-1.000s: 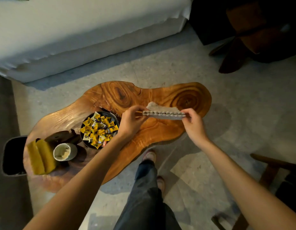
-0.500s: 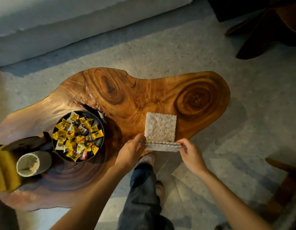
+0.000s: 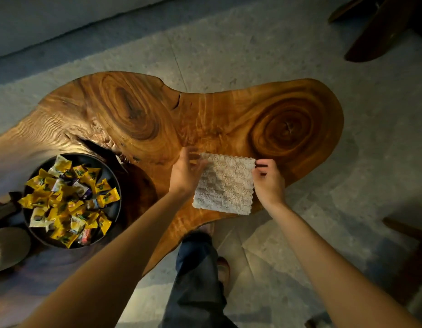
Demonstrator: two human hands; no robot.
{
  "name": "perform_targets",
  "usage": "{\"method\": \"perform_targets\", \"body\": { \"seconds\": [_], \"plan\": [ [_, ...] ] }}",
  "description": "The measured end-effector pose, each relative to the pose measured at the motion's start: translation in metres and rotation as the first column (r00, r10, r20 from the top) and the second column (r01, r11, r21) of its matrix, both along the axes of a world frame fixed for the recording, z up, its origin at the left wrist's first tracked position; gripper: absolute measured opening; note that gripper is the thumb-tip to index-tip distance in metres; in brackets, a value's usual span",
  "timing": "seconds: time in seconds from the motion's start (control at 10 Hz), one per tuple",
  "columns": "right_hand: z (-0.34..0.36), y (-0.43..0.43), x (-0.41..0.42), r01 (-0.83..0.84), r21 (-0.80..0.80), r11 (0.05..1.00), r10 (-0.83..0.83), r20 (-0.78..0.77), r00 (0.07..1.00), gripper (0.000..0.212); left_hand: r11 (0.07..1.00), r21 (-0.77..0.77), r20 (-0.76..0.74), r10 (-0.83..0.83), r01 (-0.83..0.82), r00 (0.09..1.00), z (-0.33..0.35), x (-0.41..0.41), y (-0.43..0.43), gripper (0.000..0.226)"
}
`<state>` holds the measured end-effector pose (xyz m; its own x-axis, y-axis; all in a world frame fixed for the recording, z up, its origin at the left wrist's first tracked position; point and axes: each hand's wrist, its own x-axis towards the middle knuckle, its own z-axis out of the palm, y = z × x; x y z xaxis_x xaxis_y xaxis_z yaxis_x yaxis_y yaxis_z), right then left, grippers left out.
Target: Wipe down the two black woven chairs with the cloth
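The cloth (image 3: 225, 183) is lying flat on the table (image 3: 229, 119) by its near edge, likely being squared into a wiping pad. The left hand (image 3: 186, 174) is touching its side, fingers spread; the right hand (image 3: 268, 183) is pinching a far corner.

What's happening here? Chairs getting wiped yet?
Not yet. A person stands at a wooden table with the cloth lying flat near its front edge. The left hand is open at the cloth's left edge. The right hand has curled fingers at the far right corner, though whether they pinch it is unclear. A bowl of wrapped sweets sits to the left. Neither hand touches a chair.
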<state>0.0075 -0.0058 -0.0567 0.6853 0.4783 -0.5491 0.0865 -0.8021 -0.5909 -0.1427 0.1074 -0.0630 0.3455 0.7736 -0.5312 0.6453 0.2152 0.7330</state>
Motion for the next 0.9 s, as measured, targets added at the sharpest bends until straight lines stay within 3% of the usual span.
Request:
{"method": "perform_targets", "body": {
  "seconds": [0.1, 0.2, 0.3, 0.4, 0.5, 0.7, 0.9],
  "plan": [
    [0.0, -0.005, -0.012, -0.024, 0.131, 0.991, -0.003, 0.199, 0.98, 0.032, 0.931, 0.315, -0.163, -0.141, 0.187, 0.977, -0.001, -0.01, -0.014, 0.039],
    [0.002, -0.017, -0.029, -0.335, 0.072, 0.939, 0.26, 0.49, 0.832, 0.038, 0.596, 0.538, -0.367, -0.471, 0.596, 0.802, 0.001, -0.017, -0.039, 0.045],
    [-0.006, -0.029, -0.043, -0.591, -0.118, 0.798, 0.581, 0.411, 0.702, 0.055, 0.412, 0.394, -0.578, -0.584, 0.821, 0.571, -0.005, -0.017, -0.055, 0.055],
    [-0.022, -0.038, -0.047, -0.676, -0.314, 0.667, 0.745, 0.286, 0.603, 0.065, 0.491, 0.217, -0.649, -0.573, 0.844, 0.5, -0.022, -0.021, -0.058, 0.058],
    [-0.032, -0.039, -0.045, -0.691, -0.375, 0.618, 0.785, 0.255, 0.564, 0.066, 0.491, 0.158, -0.672, -0.582, 0.857, 0.457, -0.033, -0.024, -0.057, 0.061],
    [-0.022, -0.034, -0.039, -0.696, -0.344, 0.63, 0.773, 0.195, 0.604, 0.065, 0.526, 0.13, -0.672, -0.577, 0.84, 0.465, -0.019, -0.02, -0.059, 0.06],
    [0.032, -0.034, -0.035, -0.682, -0.227, 0.695, 0.718, 0.258, 0.646, 0.058, 0.593, 0.212, -0.592, -0.555, 0.777, 0.585, 0.035, -0.016, -0.057, 0.063]
  ]
}}
